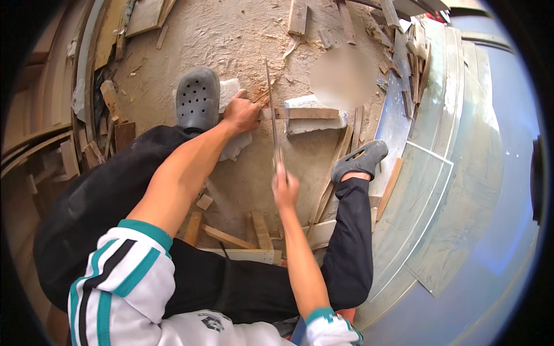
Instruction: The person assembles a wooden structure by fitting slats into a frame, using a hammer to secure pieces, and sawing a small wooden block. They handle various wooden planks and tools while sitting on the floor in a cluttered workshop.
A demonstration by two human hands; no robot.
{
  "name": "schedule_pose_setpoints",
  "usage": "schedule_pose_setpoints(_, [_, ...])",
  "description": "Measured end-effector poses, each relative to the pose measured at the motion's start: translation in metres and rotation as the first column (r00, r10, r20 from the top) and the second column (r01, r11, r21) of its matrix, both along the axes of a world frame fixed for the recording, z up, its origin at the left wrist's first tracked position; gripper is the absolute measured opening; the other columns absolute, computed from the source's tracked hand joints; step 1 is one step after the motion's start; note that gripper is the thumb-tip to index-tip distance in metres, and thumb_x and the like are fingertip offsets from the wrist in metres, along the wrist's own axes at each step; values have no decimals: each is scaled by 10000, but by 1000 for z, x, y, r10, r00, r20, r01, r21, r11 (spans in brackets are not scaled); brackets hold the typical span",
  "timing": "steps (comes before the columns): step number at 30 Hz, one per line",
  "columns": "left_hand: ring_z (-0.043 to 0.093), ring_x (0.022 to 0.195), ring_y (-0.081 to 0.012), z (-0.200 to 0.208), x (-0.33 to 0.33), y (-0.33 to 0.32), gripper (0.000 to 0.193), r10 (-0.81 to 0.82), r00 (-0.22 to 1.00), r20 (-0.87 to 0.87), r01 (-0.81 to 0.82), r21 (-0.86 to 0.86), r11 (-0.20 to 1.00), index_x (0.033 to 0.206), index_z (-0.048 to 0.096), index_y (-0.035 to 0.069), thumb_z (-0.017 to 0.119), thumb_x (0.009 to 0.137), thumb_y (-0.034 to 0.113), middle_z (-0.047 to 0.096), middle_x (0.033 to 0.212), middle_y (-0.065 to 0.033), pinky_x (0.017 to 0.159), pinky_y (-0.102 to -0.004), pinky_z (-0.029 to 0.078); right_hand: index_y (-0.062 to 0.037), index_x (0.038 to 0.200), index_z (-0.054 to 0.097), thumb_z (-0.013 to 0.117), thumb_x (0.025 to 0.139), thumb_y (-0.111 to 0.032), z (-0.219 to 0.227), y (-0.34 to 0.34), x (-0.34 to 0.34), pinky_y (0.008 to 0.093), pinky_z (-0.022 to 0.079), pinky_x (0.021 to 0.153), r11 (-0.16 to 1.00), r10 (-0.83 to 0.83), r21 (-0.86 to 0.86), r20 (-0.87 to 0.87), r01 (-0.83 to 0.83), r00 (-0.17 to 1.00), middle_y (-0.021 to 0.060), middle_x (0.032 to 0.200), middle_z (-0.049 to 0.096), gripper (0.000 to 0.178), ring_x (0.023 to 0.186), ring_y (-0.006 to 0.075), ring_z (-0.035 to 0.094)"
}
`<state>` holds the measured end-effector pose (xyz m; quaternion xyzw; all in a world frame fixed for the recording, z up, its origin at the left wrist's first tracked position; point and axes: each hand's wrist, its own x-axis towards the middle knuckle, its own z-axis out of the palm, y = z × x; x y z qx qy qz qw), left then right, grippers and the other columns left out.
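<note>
My left hand (242,113) is closed around the left end of a narrow wooden strip (309,113), beside my grey clog (198,98). The strip lies crosswise over a rough white block (314,126) on the right, and another pale block (229,89) sits under my left hand and foot. In my right hand (285,187), slightly blurred, is the handle of a hand saw (271,95). Its thin blade shows nearly edge-on, points away from me and crosses the strip just right of my left hand.
Pale shavings and dust cover the floor (242,40). Wood offcuts (298,17) are scattered at the far side, with more piled at left and right. My other clog (360,160) stands at the right. Large glass-like sheets (438,219) lie beyond it. A wooden frame (231,248) is near my legs.
</note>
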<state>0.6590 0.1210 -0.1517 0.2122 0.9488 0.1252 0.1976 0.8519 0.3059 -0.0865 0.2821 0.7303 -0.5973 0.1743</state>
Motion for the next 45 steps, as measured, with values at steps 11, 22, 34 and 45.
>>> schedule_pose_setpoints(11, [698,700,-266,-12,14,-8,146,34,999,-19,-34,33,999,761,704,131,668,695,256,688,676,-135,1118,-397,331,-73,625,490,517,1010,-402,1,18,66,288,330,504,998,52,30,10,-52,999,-11,567,453,507,537,87,411])
schedule_pose_setpoints(22, [693,687,-264,-16,5,-2,224,30,999,15,-30,14,999,862,706,112,683,681,242,679,657,-129,1108,-404,337,-60,615,478,504,1023,-377,0,32,99,281,337,487,989,105,107,-11,-103,994,-4,552,455,517,513,92,427])
schedule_pose_setpoints(34, [693,685,-280,-4,1,-1,215,32,999,2,-32,8,999,811,722,91,655,675,243,681,660,-151,1103,-361,335,-61,643,505,525,1017,-371,61,27,84,244,302,461,998,9,60,129,-17,992,-26,557,442,486,495,59,394])
schedule_pose_setpoints(45, [693,674,-271,-15,-2,4,158,14,999,-52,-14,14,1000,755,715,114,648,668,228,689,676,-151,1083,-377,352,-49,627,497,516,1002,-456,18,9,42,307,351,499,979,92,180,11,-92,996,-3,548,455,554,528,101,436])
